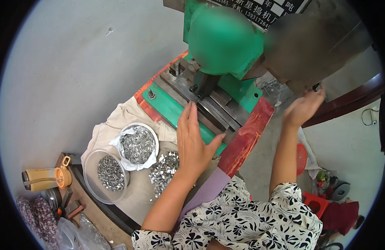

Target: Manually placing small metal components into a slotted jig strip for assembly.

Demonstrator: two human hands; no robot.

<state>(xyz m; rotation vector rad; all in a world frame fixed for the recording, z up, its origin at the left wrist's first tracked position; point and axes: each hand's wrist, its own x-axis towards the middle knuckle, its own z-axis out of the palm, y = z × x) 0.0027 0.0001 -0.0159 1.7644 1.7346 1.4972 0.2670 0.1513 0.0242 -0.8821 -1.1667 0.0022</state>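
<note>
My left hand (193, 143) reaches over the front of a green press (171, 106), thumb spread away from its straight fingers. Its fingertips are at the metal die (215, 111), just in front of the dark punch (208, 85). No piece shows between finger and thumb. My right hand (304, 107) is raised on the right side, below a large dark machine part (298, 54). Its fingers curl at a small dark end (316, 87); what they grip is mostly hidden.
Left of the press, a cloth-covered surface (136, 204) bears a lined bowl (155, 139) of shiny metal pieces, a clear tub (89, 183) of small parts and a loose metal heap (162, 171). A yellow bottle (39, 179) lies farther left. Red stool (315, 204) at right.
</note>
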